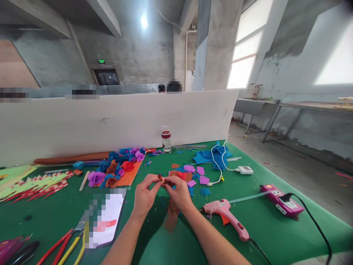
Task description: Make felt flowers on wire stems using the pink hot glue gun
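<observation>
My left hand (145, 197) and my right hand (178, 194) meet over the green table (275, 235), both pinching a small rolled brown felt piece (160, 178) at the fingertips. A loose strip of the same brown felt (171, 221) hangs down below my right hand. Cut felt petals in red, purple and blue (193, 176) lie just behind my hands. A pink hot glue gun (227, 217) rests on the table to the right of my right wrist.
Finished felt roses (121, 167) sit on an orange sheet at the back left. A phone (106, 221) and pliers (67, 243) lie front left. A small glass jar (166, 141), a white charger (245, 169), a pink power strip (281, 200) and a white divider board (110, 117) stand around.
</observation>
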Action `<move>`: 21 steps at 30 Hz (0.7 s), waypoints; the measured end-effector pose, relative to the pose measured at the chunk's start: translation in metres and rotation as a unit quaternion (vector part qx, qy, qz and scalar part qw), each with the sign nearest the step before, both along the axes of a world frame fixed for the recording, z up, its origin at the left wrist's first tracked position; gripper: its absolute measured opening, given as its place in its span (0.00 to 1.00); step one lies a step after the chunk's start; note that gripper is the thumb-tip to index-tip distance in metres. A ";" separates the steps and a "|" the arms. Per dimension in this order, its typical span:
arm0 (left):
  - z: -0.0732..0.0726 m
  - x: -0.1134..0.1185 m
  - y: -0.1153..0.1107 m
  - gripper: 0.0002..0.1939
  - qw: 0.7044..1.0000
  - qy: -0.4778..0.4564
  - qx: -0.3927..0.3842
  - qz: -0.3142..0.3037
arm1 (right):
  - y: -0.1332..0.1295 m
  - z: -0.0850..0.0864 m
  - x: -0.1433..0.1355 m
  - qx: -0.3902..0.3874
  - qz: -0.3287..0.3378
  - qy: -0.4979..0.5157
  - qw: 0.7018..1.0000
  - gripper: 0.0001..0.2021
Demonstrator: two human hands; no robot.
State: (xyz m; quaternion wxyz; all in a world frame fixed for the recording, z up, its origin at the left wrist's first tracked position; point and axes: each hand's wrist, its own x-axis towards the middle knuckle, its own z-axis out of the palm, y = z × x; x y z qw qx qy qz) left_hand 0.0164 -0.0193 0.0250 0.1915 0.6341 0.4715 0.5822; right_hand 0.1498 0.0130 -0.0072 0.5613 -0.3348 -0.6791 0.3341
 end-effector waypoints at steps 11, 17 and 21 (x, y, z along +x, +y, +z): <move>0.003 -0.007 -0.011 0.06 0.993 0.075 0.087 0.001 | 0.003 0.004 0.012 -0.030 -0.084 0.014 0.996 0.08; 0.002 -0.009 -0.006 0.10 0.995 0.068 0.053 0.043 | 0.019 0.023 0.043 -0.050 -0.135 0.015 0.990 0.17; -0.002 -0.014 0.002 0.13 0.999 0.042 -0.002 0.031 | 0.031 0.041 0.080 -0.038 -0.147 -0.100 0.983 0.15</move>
